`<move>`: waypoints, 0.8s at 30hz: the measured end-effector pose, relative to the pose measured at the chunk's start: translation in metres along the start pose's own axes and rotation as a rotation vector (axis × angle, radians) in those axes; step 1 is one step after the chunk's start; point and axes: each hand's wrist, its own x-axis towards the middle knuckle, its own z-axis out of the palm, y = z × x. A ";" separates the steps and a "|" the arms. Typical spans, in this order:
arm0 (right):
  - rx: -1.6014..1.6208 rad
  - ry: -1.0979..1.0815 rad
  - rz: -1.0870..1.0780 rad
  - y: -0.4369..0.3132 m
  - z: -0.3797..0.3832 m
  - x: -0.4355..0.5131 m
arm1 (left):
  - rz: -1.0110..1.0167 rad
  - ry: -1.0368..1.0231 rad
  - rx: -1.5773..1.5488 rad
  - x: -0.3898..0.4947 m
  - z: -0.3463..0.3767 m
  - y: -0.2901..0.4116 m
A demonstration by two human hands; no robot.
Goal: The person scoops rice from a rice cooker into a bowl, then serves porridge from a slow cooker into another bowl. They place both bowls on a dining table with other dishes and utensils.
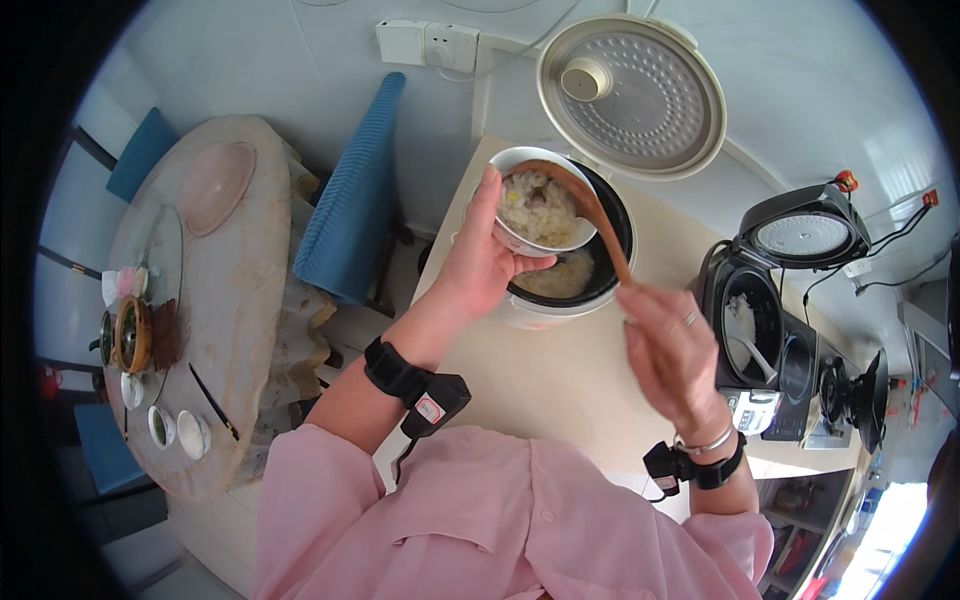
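Note:
My left hand (480, 270) cups a white bowl (517, 244) from below, its thumb against the side near the rim. Rice porridge (536, 217) with small yellow bits lies in the bowl. In my right hand (667, 349) is the handle of a wooden ladle (611, 244), whose head reaches over the bowl's far rim into the porridge. Directly beneath the bowl stands a white rice cooker (536, 315) with its lid (652, 105) raised. More porridge (566, 277) shows in its dark inner pot (619, 225), partly hidden by the bowl.
On the counter (525, 382), to the right, are a second, black rice cooker (712, 322) with its lid up, rice and a pale paddle inside, and a cooktop (795, 375). At left, a blue-covered chair (352, 210) stands beside a cloth-covered table (225, 300) with bowls and chopsticks.

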 end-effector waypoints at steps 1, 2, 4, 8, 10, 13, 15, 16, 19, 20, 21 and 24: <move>-0.040 0.040 -0.090 0.000 0.005 -0.002 | 0.020 -0.032 0.004 -0.001 -0.001 0.000; -0.055 0.077 -0.121 -0.001 0.007 -0.005 | 0.023 -0.049 0.011 -0.003 -0.002 0.000; -0.086 0.142 -0.174 -0.001 0.010 -0.008 | 0.044 -0.068 0.014 -0.005 -0.001 0.000; -0.094 0.141 -0.205 -0.001 0.011 -0.009 | 0.078 -0.088 -0.007 -0.006 0.002 0.000; -0.083 0.110 -0.189 -0.004 0.007 -0.009 | 0.070 -0.095 -0.023 -0.006 0.003 -0.001; -0.021 0.162 -0.104 -0.008 -0.005 -0.011 | 0.076 -0.084 -0.045 -0.006 0.001 -0.004; 0.185 0.152 0.130 -0.012 -0.007 -0.012 | 0.094 -0.081 -0.045 -0.005 0.000 -0.004; 0.327 0.188 0.251 -0.012 -0.006 -0.012 | 0.103 -0.085 -0.049 -0.004 -0.001 -0.005; 0.808 0.343 0.514 -0.007 0.000 -0.008 | 0.119 -0.068 -0.065 -0.004 -0.003 -0.005; 0.932 0.390 0.564 -0.004 0.000 -0.007 | 0.125 -0.053 -0.067 -0.005 -0.004 -0.005; 1.055 0.438 0.614 0.000 -0.002 -0.005 | 0.130 -0.037 -0.068 -0.006 -0.005 -0.005; 1.180 0.512 0.733 0.014 -0.010 -0.002 | 0.200 -0.057 -0.056 -0.012 -0.012 -0.005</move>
